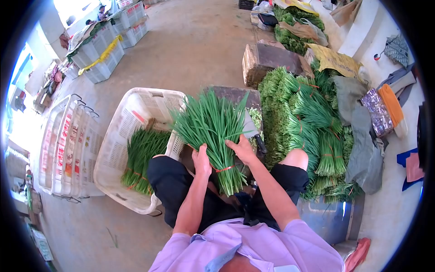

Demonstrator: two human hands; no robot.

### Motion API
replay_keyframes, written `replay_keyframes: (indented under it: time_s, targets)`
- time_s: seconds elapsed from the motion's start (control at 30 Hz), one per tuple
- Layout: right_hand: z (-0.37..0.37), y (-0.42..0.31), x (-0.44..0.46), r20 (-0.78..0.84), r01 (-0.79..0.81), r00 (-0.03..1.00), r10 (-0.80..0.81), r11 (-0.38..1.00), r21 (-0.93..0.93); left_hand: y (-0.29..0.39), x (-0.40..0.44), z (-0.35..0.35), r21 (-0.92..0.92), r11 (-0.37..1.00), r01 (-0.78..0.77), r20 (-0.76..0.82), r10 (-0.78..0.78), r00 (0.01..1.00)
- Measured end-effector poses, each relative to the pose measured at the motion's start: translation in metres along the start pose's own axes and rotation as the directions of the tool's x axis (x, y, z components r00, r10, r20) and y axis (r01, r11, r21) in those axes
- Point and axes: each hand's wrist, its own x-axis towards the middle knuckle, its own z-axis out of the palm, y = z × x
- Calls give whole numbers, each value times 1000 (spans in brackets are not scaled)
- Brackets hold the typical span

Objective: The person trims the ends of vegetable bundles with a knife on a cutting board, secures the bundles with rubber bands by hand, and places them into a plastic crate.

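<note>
A thick bundle of green garlic chives [210,129] is held upright over my lap, leaf tips pointing away from me and a red band [225,168] around its lower stalks. My left hand [201,162] grips the bundle's left side, above the band. On the right side my right hand [243,149] holds the leaves, its thumb pressed against them; its other fingers are partly hidden. Just beyond that hand lies a cleaver [248,124] with a black handle [260,143], on a dark low surface [226,94].
At my left stands a white plastic crate [115,136] with banded chive bundles [145,152] in it. Stacked crates [68,145] are farther left. A large chive pile [290,122] rises close on my right, with a dark box [274,63] behind it and grey cloths [364,149] beside it.
</note>
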Motion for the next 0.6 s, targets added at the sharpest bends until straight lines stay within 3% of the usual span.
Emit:
replay_keyframes:
  time_s: [0.1,0.17,0.2,0.3,0.33,0.37,0.4,0.43,0.5,0.57,0.6]
  targets:
    - [-3,-5,-4,57,4,998,-4,1000,14,7,-3,2,-13,1000,29,-7,-29,1000]
    - [-5,-8,-9,54,-5,999,-2,990,139,9,-2,4,-21,1000,19,-50,-20,999]
    - [-11,-12,-18,12,-153,988,152,987,48,12,-2,6,-60,995,83,-54,-86,995]
    - [-19,-19,-46,-132,-191,975,178,977,-93,10,5,-6,-170,964,205,-71,-219,973]
    - [-20,-15,-53,-62,-115,992,110,990,-83,10,5,-6,-224,936,272,-86,-297,951]
    - [-32,9,-54,-61,-182,983,171,938,-297,14,2,-1,-243,909,340,-77,-367,927]
    - [-35,-3,-61,95,-274,943,318,907,-319,15,0,4,-243,892,382,-35,-402,915]
    - [-42,12,-56,194,-250,930,311,926,-285,16,-2,7,-258,870,420,16,-431,902]
    - [-46,5,-59,449,-556,759,471,828,71,23,-16,16,-266,829,493,147,-470,870]
    - [-33,-20,-65,370,-465,837,403,880,93,33,-25,26,-245,819,520,300,-446,843]
    - [-33,-15,-62,305,-425,879,367,892,153,47,-28,30,-253,826,504,297,-430,853]
